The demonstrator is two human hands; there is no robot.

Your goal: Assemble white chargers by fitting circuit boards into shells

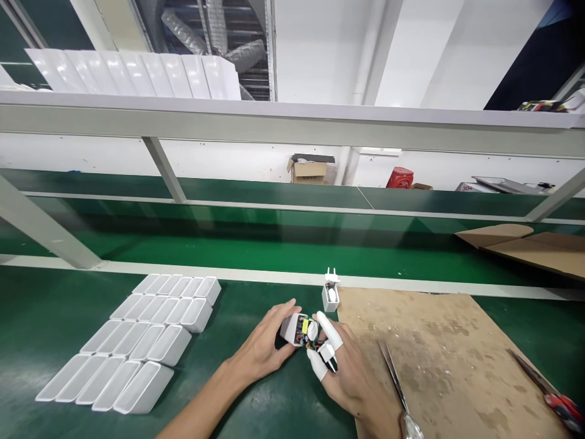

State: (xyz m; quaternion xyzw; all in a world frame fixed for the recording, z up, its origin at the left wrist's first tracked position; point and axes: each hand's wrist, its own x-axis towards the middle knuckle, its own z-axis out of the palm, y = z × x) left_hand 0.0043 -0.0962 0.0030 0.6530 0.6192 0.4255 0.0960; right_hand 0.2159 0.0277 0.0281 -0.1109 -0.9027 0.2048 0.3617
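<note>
Casing point(289, 330) | axis sideways, opens rightward | left hand point(260, 346) gripping casing | right hand point(351, 371) holding plug point(326, 351)

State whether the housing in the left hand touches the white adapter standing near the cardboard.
Apart: the head view plainly shows green tabletop between the housing and the adapter.

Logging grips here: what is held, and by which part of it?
The left hand holds a white adapter housing with electronics by its outer walls. The right hand has a small white piece between its fingers; exact contact unclear.
</note>
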